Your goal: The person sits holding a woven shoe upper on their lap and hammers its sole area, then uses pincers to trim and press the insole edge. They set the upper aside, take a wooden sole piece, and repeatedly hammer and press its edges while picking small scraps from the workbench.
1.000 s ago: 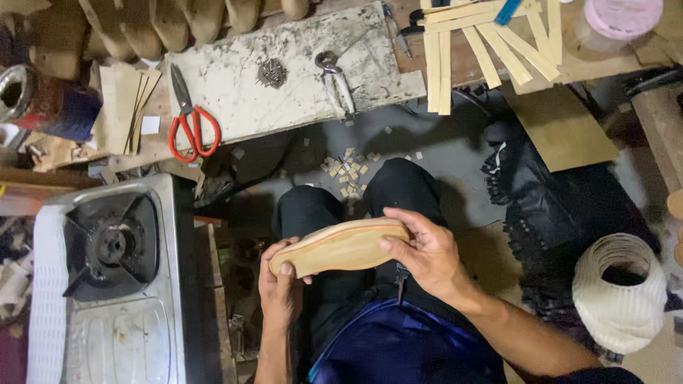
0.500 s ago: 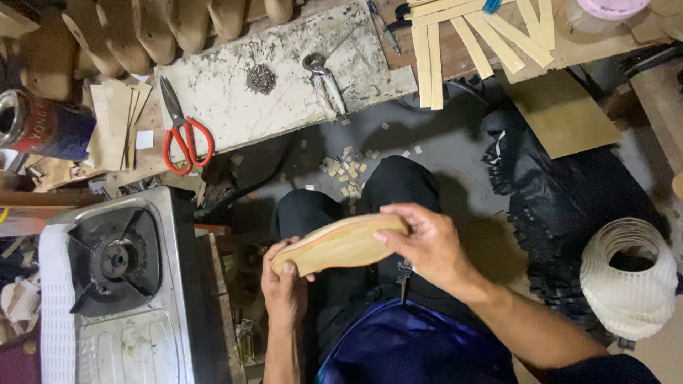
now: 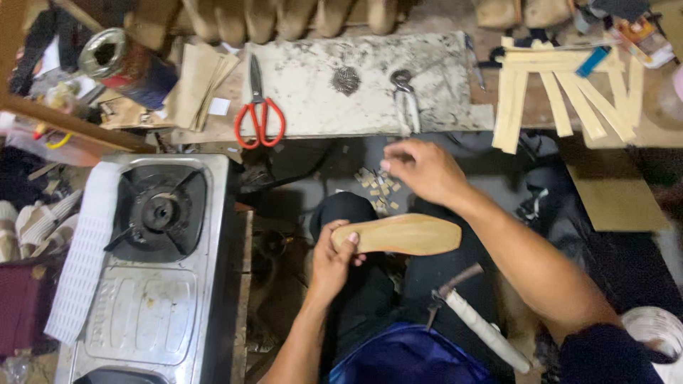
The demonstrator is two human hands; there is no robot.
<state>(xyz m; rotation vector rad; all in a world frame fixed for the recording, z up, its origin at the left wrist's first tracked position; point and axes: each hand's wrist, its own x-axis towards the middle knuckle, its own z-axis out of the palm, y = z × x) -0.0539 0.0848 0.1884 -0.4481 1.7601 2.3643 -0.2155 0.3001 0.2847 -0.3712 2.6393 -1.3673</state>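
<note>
My left hand [image 3: 332, 262] grips the heel end of a tan shoe insole [image 3: 402, 235], holding it flat above my dark-trousered knee. My right hand [image 3: 423, 169] is off the insole and reaches forward with fingers loosely curled, empty as far as I can see, over a scatter of small pale scraps [image 3: 377, 186] on the dark floor. A hammer with a white-wrapped handle [image 3: 478, 320] lies across my lap.
A stained white work slab [image 3: 370, 85] ahead carries red-handled scissors [image 3: 260, 114], metal pincers [image 3: 405, 96] and a pile of tacks [image 3: 346, 80]. Pale strips [image 3: 562, 92] lie at the right. A gas stove [image 3: 153, 263] stands at the left, a tin can [image 3: 117, 60] behind it.
My right hand has let go of the insole and moved forward toward the scraps. The left hand alone holds the insole. The hammer on my lap has come into view.
</note>
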